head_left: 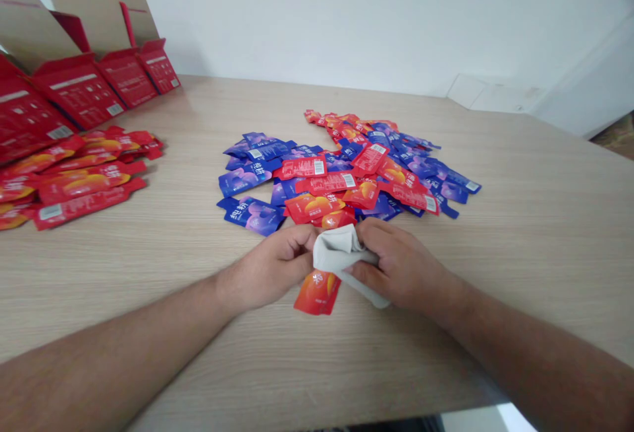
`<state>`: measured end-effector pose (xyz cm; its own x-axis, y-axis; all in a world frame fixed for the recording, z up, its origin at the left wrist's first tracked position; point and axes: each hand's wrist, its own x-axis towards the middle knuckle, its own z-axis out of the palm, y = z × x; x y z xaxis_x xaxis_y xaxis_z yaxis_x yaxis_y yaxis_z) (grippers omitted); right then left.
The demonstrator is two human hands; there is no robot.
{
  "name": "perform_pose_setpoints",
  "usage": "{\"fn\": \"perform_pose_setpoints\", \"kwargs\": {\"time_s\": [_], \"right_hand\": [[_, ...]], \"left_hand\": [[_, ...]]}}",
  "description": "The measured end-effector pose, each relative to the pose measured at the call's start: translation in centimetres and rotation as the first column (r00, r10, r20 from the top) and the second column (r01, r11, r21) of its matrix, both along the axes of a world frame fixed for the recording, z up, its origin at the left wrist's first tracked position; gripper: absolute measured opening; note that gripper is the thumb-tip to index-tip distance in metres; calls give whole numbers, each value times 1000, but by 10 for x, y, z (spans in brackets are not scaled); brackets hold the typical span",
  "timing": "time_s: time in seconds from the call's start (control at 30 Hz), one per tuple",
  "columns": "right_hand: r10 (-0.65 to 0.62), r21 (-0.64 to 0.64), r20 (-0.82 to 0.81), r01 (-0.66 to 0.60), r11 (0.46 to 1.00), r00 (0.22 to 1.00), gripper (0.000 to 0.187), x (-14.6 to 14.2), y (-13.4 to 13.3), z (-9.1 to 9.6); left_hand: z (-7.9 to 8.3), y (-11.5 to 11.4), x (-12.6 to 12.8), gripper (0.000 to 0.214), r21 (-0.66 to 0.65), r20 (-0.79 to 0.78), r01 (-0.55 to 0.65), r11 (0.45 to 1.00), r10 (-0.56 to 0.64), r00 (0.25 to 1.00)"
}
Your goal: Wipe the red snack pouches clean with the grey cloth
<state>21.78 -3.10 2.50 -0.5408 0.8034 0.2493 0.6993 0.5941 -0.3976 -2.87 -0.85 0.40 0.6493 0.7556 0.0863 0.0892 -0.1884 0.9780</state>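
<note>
My left hand (272, 267) is closed on the upper end of a red-orange sachet (317, 293), which hangs down between both hands. My right hand (401, 263) is closed on a pale grey cloth (339, 250), and the cloth is wrapped over the top of that sachet. Both hands rest low over the wooden table (148, 267), just in front of a mixed heap of red and blue sachets (347, 168).
A separate pile of red sachets (74, 178) lies at the left. Behind it stand several open red cardboard boxes (94, 82) with flaps up. A white wall runs along the back edge of the table.
</note>
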Motion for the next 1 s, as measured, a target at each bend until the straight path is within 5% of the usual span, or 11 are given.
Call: {"fn": "perform_pose_setpoints", "kwargs": {"time_s": [0.17,0.3,0.47,0.63,0.8,1.0], "right_hand": [[-127,52,-21,128,990,992,22,1,1,-1],[-4,-8,5,4,1000,1000,18,-1,-2,2],[-106,46,-14,106,993,994,22,0,-1,3],[-2,0,11,2,1000,1000,19,-1,-2,3],[-95,53,8,94,994,995,22,0,-2,2],[-8,-3,26,8,1000,1000,18,-1,-3,2]], "left_hand": [[-1,0,0,21,-5,2,-35,999,35,999],[1,-1,0,17,-18,-4,1,1000,-1,1000],[1,-1,0,19,-20,-8,-20,1000,20,1000],[0,0,0,16,-16,7,0,1000,0,1000],[-2,1,0,17,-15,2,-33,999,33,999],[0,1,0,18,-14,-11,4,1000,-5,1000]]}}
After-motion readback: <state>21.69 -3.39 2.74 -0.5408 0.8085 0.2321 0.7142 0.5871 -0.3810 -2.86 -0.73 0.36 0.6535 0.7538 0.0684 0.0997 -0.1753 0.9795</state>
